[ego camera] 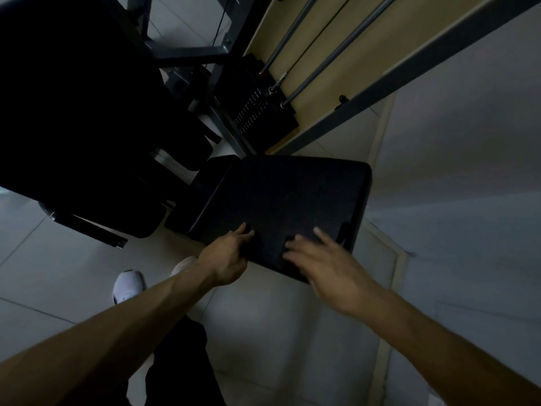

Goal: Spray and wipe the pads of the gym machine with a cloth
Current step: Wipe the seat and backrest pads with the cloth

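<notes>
A black padded seat (281, 200) of the gym machine lies in the middle of the view. My left hand (228, 253) holds the near left edge of this pad, thumb on top and fingers curled under the rim. My right hand (319, 259) is over the near right part of the pad, fingers spread and blurred, holding nothing. A larger black pad (73, 112) fills the upper left. No cloth or spray bottle is in view.
The weight stack (260, 109) with guide rods (330, 60) stands behind the seat against a beige wall. A grey frame bar (409, 65) runs diagonally at right. A chrome-tipped bar (117, 241) sticks out at left. My white shoes (128, 285) stand on pale floor tiles.
</notes>
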Demonstrator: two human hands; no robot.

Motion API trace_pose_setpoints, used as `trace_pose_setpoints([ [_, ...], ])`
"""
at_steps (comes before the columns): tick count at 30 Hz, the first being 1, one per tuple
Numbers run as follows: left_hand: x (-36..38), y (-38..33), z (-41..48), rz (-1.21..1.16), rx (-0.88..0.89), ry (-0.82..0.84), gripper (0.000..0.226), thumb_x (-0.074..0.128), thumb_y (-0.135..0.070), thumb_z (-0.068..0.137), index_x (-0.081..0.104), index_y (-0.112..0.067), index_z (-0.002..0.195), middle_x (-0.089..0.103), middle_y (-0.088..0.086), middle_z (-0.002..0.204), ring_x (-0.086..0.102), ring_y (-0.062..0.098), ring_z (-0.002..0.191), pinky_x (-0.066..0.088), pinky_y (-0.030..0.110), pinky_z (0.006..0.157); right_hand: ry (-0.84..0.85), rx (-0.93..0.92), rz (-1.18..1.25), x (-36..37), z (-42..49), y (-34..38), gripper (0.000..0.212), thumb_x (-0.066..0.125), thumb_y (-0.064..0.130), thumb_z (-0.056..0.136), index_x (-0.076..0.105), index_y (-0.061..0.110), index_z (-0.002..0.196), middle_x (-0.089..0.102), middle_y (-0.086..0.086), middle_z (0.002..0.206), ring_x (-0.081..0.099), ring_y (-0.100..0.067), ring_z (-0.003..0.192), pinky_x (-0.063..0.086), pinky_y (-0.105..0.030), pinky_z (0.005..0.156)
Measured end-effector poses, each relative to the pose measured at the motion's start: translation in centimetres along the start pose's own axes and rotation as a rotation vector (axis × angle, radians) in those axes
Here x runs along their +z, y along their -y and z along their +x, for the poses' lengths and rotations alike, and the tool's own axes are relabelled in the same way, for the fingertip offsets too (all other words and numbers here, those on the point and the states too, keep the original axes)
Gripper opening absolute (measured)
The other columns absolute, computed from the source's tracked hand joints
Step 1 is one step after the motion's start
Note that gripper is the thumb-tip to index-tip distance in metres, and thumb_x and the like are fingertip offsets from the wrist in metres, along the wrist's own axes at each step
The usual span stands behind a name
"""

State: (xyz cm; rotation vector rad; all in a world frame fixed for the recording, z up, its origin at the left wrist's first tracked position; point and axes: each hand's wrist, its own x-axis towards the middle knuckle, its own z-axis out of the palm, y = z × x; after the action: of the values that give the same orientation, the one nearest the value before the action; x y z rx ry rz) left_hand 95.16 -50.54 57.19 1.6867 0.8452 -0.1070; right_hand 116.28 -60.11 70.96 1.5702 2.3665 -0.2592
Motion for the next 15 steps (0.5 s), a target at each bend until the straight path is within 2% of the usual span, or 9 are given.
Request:
trace_pose_setpoints([
  [2, -0.5, -1.6, 0.4, -0.021, 0.034, -0.006, 0.071, 0.048, -0.01, 0.098, 0.024, -0.027, 0.162, 0.007, -0.002, 0.172, 0.015, 0.024, 0.157, 0.02, 0.041, 0.127, 0.017, -0.105, 0.05, -0.7, -2.4, 0.5, 0.051, 0.081, 0.006, 0.084, 0.067, 0.018, 0.132, 0.063, -0.004, 0.142, 0.055, -0.022, 0.138, 0.031, -0.055, 0.12],
  [4, -0.7, -3.4, 0.8, -0.057, 0.105, -0.014, 0.072, 0.051, -0.008, 0.097, 0.025, -0.028, 0.162, 0.006, -0.001, 0.172, 0.013, 0.023, 0.157, 0.018, 0.04, 0.128, -0.038, -0.056, 0.037, -1.3, -2.7, -1.8, 0.052, 0.079, 0.002, 0.084, 0.066, 0.015, 0.133, 0.062, -0.005, 0.143, 0.053, -0.023, 0.139, 0.034, -0.061, 0.118],
  [6, -0.9, -4.9, 1.4, -0.094, 0.157, -0.009, 0.07, 0.054, -0.011, 0.1, 0.026, -0.031, 0.161, 0.005, -0.002, 0.172, 0.01, 0.023, 0.157, 0.017, 0.041, 0.128, -0.13, 0.163, -0.009, -1.6, -1.2, -5.3, 0.055, 0.078, -0.006, 0.079, 0.068, 0.01, 0.13, 0.064, -0.011, 0.14, 0.057, -0.03, 0.135, 0.035, -0.066, 0.115],
  [8, -0.7, -6.1, 1.9, -0.09, 0.172, 0.026, 0.069, 0.055, -0.018, 0.102, 0.023, -0.033, 0.162, 0.001, -0.002, 0.172, 0.006, 0.024, 0.158, 0.015, 0.043, 0.128, -0.217, 0.413, 0.011, -2.3, 0.2, -7.5, 0.05, 0.075, -0.009, 0.083, 0.068, 0.007, 0.129, 0.064, -0.015, 0.138, 0.057, -0.037, 0.134, 0.031, -0.065, 0.116],
  [9, -0.5, -6.4, 1.9, -0.08, 0.168, 0.041, 0.07, 0.055, -0.023, 0.103, 0.02, -0.033, 0.162, -0.001, -0.002, 0.172, 0.003, 0.026, 0.158, 0.013, 0.044, 0.128, -0.247, 0.471, 0.015, -2.3, 0.4, -7.2, 0.049, 0.074, -0.01, 0.083, 0.068, 0.006, 0.129, 0.064, -0.016, 0.138, 0.057, -0.039, 0.133, 0.032, -0.065, 0.115],
  [10, -0.3, -6.8, 2.2, -0.063, 0.169, 0.048, 0.071, 0.055, -0.028, 0.103, 0.016, -0.033, 0.163, -0.003, -0.001, 0.172, 0.001, 0.027, 0.158, 0.012, 0.044, 0.128, -0.277, 0.463, -0.007, -2.1, 0.0, -6.3, 0.05, 0.075, -0.011, 0.08, 0.069, 0.005, 0.127, 0.065, -0.017, 0.137, 0.058, -0.04, 0.132, 0.034, -0.065, 0.114],
  [12, 0.0, -7.0, 2.2, -0.013, 0.167, 0.039, 0.074, 0.054, -0.036, 0.104, 0.011, -0.033, 0.163, -0.006, 0.001, 0.171, -0.001, 0.029, 0.158, 0.009, 0.043, 0.129, -0.241, 0.286, -0.024, -1.1, -2.2, -2.6, 0.056, 0.077, -0.009, 0.074, 0.07, 0.007, 0.127, 0.065, -0.013, 0.137, 0.058, -0.035, 0.134, 0.038, -0.063, 0.113],
  [14, 0.0, -7.1, 2.1, 0.024, 0.164, 0.039, 0.074, 0.052, -0.039, 0.104, 0.008, -0.032, 0.164, -0.006, 0.003, 0.171, -0.002, 0.028, 0.158, 0.006, 0.04, 0.128, -0.158, 0.107, 0.029, -0.4, -4.6, 0.1, 0.055, 0.077, -0.002, 0.08, 0.067, 0.013, 0.132, 0.062, -0.008, 0.141, 0.052, -0.027, 0.14, 0.038, -0.06, 0.116],
  [15, 0.1, -7.3, 2.1, 0.026, 0.166, 0.045, 0.074, 0.051, -0.039, 0.105, 0.008, -0.031, 0.164, -0.007, 0.002, 0.171, -0.002, 0.028, 0.158, 0.006, 0.039, 0.127, -0.149, 0.074, 0.06, -0.3, -5.3, 0.0, 0.052, 0.077, 0.002, 0.084, 0.065, 0.015, 0.134, 0.061, -0.006, 0.142, 0.049, -0.024, 0.143, 0.037, -0.059, 0.118],
])
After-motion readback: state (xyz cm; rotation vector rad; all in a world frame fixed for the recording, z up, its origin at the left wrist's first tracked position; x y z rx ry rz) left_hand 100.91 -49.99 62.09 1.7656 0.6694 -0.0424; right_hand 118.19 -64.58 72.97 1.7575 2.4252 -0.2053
